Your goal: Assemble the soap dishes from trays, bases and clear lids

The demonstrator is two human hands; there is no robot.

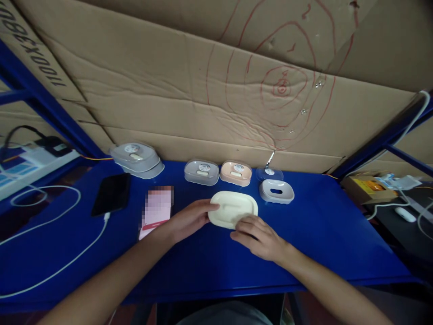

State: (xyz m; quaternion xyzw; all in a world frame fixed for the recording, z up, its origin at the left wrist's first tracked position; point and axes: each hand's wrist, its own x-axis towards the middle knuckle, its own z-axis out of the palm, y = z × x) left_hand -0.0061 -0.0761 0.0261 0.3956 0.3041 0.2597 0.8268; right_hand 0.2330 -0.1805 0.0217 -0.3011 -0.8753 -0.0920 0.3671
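A cream oval soap dish [228, 205] with a raised rim and a shallow hollow is held up over the blue table, its hollow side facing me. My left hand [192, 218] grips the left end, thumb on the upper face and the other fingers partly hidden beneath. At the lower right edge my right hand [259, 237] is closed, its curled fingers touching the rim. Just beyond, to the right, sits a grey-white oval soap dish [278, 191] with a dark slot, and a clear lid [269, 174] lies behind it.
Against the cardboard wall [162, 81] stand a grey lidded soap box [202, 173], a peach one [236, 173] and a grey stack [137, 160]. A pink-screened phone [157, 210], a black phone [111, 194] and a white cable [91, 250] lie left on the blue table [321, 243].
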